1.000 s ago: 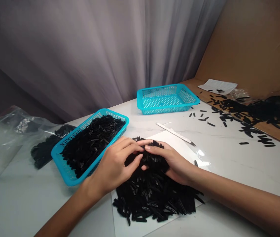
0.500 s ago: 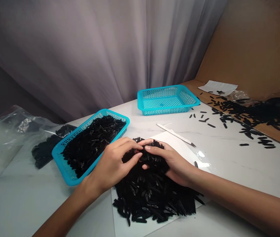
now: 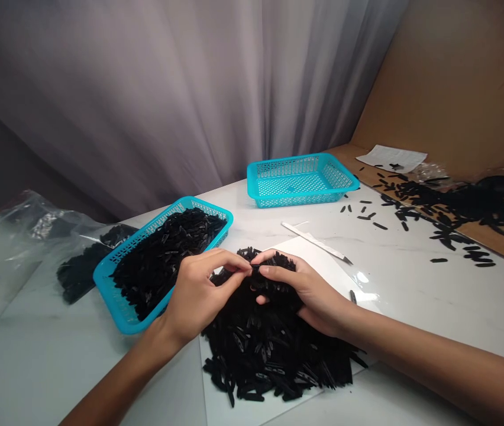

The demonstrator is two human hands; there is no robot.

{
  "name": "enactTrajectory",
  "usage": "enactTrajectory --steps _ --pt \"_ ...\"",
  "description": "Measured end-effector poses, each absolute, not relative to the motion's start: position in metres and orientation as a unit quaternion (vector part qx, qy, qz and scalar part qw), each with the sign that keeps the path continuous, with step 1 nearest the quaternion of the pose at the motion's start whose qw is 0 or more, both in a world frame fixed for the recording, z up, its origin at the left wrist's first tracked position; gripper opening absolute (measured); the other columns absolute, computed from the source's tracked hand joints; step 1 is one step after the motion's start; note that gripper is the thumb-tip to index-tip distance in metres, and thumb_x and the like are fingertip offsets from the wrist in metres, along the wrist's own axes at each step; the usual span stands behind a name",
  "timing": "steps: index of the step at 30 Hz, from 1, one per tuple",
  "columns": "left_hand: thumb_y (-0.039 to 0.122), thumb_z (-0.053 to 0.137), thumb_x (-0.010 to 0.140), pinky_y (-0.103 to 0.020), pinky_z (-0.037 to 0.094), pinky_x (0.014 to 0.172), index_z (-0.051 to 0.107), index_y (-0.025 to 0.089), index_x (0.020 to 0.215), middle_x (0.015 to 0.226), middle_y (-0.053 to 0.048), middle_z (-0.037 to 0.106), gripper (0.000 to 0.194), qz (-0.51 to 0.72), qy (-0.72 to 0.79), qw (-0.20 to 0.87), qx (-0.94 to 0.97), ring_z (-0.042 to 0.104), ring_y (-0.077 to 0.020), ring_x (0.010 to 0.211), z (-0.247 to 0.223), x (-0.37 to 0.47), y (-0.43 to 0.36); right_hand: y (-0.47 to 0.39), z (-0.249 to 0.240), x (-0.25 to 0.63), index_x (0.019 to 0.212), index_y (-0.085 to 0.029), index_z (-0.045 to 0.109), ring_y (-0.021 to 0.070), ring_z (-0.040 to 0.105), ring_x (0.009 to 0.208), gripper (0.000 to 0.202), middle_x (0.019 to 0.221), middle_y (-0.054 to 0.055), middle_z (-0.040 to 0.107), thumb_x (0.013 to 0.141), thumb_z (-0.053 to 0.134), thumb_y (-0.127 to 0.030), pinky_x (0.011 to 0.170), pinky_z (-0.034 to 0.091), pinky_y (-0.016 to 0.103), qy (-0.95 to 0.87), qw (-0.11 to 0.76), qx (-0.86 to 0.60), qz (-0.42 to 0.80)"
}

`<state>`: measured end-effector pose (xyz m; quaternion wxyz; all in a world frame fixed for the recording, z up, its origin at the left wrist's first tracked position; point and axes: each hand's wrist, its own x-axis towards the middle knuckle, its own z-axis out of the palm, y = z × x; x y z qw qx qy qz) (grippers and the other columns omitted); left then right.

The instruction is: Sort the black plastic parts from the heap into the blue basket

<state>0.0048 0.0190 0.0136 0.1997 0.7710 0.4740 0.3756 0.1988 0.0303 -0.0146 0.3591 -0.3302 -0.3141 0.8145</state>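
At the bottom centre of the frame, a heap (image 3: 274,355) of small black pieces is spreading over a white sheet (image 3: 216,408) on the table (image 3: 412,313). Just above it, near the middle of the frame, the left hand (image 3: 207,284) is bringing thumb and forefinger together and seems to be pinching the end of one piece (image 3: 255,267). The right hand (image 3: 309,287) is holding that piece between thumb and fingertips, its other fingers curling around a clump (image 3: 278,296) of more. By the look of it, this one piece is being worked on; the heap is lying loose, so plenty seems to be left, but which pieces are done is not showing. At centre left, a blue basket (image 3: 112,299) is holding a large load (image 3: 170,254) of similar pieces; whether they are finished or waiting, one cannot tell. Behind it, at the left edge, a clear bag (image 3: 43,225) is lying on the table. Right of centre, a slim white tool (image 3: 316,241) is resting on the table and partly over the sheet. Beyond, a second basket (image 3: 303,198) is standing near the curtain (image 3: 190,89), while more dark pieces (image 3: 445,236) are scattering across the right side toward the cardboard (image 3: 451,89).
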Motion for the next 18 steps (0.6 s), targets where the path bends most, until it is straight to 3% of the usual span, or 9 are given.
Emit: enactTrajectory --steps 12,18 --pt "0.016 0.077 0.082 -0.015 0.057 0.075 0.075 0.021 0.093 0.086 0.005 0.078 0.012 0.397 0.477 0.197 0.759 0.073 -0.0088 0.076 0.0154 0.0063 0.0171 0.0313 -0.0157 0.1982 0.083 -0.019 0.061 0.0133 0.067 0.065 0.027 0.082 -0.001 0.063 0.076 0.081 -0.036 0.058 0.049 0.022 -0.321 0.36 -0.335 0.809" --pt "0.016 0.075 0.084 -0.018 0.055 0.073 0.076 0.021 0.085 0.083 0.004 0.077 0.005 0.398 0.45 0.169 0.781 0.072 -0.0095 0.076 0.0146 0.0045 0.0186 0.0318 -0.0173 0.1999 0.085 -0.019 0.063 0.0127 0.067 0.063 0.027 0.085 -0.001 0.066 0.074 0.082 -0.035 0.058 0.049 0.022 -0.318 0.358 -0.315 0.819"
